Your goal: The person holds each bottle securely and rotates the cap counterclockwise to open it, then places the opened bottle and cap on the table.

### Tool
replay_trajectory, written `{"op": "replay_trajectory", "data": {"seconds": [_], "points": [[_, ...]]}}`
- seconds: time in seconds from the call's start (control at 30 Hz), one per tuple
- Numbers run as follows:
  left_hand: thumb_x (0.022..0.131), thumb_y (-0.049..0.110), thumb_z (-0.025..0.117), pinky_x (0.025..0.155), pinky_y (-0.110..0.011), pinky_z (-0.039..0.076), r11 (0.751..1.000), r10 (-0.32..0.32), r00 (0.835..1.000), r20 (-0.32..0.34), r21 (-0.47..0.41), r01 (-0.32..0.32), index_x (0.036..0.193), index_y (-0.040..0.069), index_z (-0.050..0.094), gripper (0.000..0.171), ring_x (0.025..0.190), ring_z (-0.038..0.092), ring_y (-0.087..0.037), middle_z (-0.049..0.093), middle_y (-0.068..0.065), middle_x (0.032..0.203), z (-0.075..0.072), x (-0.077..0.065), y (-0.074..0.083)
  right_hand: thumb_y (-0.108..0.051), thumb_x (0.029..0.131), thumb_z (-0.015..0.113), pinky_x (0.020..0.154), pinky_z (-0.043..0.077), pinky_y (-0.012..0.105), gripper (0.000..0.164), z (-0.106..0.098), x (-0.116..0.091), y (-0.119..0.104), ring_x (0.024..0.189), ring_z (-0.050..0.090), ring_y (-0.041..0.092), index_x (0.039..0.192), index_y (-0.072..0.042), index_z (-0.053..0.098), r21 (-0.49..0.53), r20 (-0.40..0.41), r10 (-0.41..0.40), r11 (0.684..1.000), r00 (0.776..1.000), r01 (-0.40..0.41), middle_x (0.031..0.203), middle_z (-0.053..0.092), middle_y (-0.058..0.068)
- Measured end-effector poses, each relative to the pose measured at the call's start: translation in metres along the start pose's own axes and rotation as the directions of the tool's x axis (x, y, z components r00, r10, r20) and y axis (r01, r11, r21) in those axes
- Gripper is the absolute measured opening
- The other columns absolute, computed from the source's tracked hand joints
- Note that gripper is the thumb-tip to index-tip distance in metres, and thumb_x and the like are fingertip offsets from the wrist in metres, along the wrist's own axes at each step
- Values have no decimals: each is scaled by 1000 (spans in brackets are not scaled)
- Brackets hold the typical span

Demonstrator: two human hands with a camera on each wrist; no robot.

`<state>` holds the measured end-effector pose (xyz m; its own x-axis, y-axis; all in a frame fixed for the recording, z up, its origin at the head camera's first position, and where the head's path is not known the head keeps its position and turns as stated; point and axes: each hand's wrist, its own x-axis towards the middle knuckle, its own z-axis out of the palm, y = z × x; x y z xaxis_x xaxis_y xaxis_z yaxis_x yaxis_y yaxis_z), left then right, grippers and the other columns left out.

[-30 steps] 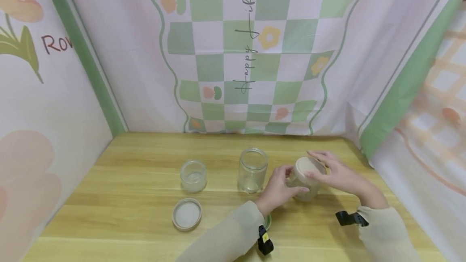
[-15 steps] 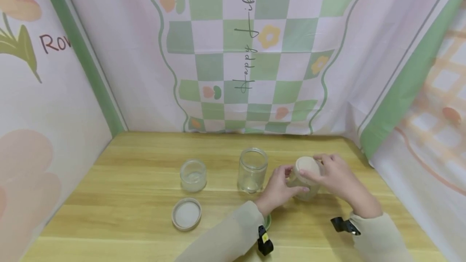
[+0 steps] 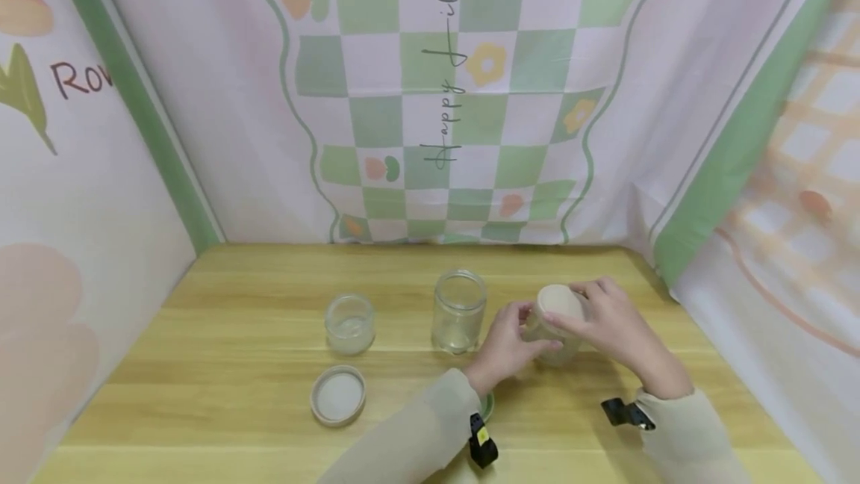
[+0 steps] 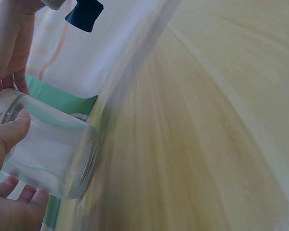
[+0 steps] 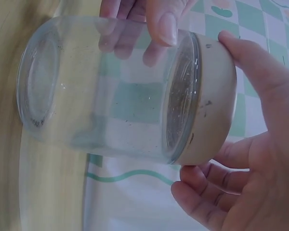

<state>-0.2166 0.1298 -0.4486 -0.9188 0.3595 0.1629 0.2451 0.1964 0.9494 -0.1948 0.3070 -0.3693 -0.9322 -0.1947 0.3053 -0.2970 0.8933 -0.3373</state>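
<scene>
A clear glass jar (image 5: pixel 130 106) stands at the right of the table, wearing a cream lid (image 5: pixel 212 101). My left hand (image 3: pixel 500 353) grips the jar's glass side, thumb in front and fingers behind. My right hand (image 3: pixel 618 327) holds the lid by its rim, with the thumb on one side and curled fingers on the other. In the right wrist view the glass looks see-through, with small specks on it. Left of my hands stands a taller open glass jar (image 3: pixel 459 316).
A short open glass jar (image 3: pixel 350 327) is farther left. In front of it lies a loose cream lid (image 3: pixel 338 396), inside up. A green-edged round thing (image 3: pixel 487 408) is mostly hidden beneath my left forearm. A patterned curtain (image 3: pixel 437 133) hangs behind the wooden table (image 3: pixel 201 394).
My right hand has shifted round the lid, its spread fingers drawing in to hold the rim. My left hand keeps its hold on the jar. The head view has turned slightly right.
</scene>
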Motion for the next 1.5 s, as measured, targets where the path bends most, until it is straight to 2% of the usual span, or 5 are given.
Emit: {"op": "replay_trajectory", "data": {"seconds": [0.33, 0.63, 1.07, 1.3, 1.5], "points": [[81, 30, 85, 95, -25, 47, 1000, 6, 1000, 13, -7, -6, 136, 16, 53, 66, 113, 50, -6, 53, 9, 127, -1, 1, -2, -49, 85, 78, 80, 50, 57, 76, -1, 1, -1, 100, 55, 39, 120, 15, 60, -6, 4, -35, 999, 999, 35, 111, 58, 27], [82, 30, 84, 99, -28, 46, 1000, 1, 1000, 24, 16, -1, 136, 16, 53, 64, 116, 51, -9, 54, 7, 130, -2, 0, 0, -49, 86, 77, 78, 51, 52, 75, -4, 1, 5, 96, 53, 33, 126, 12, 58, 8, 60, -49, 999, 997, 48, 110, 56, 19], [82, 29, 85, 100, -29, 46, 1000, 5, 1000, 28, 12, -5, 136, 14, 53, 65, 118, 53, -9, 56, 5, 131, -2, 1, -2, -31, 89, 78, 76, 47, 40, 71, -11, 7, 28, 105, 50, 29, 144, 2, 50, 254, 201, -108, 966, 974, 54, 126, 49, 18], [81, 32, 85, 101, -31, 47, 1000, -6, 1000, 25, 13, 6, 137, 14, 52, 68, 120, 52, -10, 55, 5, 133, -2, 1, -3, -23, 90, 77, 90, 47, 56, 67, -12, 13, 41, 119, 47, 36, 148, -3, 47, 344, 257, -208, 932, 944, 111, 137, 46, 19], [81, 32, 84, 100, -31, 48, 1000, -18, 1000, 24, 9, 18, 137, 15, 52, 67, 120, 52, -10, 55, 5, 133, -3, 0, -2, -14, 92, 73, 99, 37, 73, 67, -11, 16, 46, 130, 38, 50, 150, -1, 42, 457, 294, -292, 879, 910, 135, 145, 39, 26]]}}
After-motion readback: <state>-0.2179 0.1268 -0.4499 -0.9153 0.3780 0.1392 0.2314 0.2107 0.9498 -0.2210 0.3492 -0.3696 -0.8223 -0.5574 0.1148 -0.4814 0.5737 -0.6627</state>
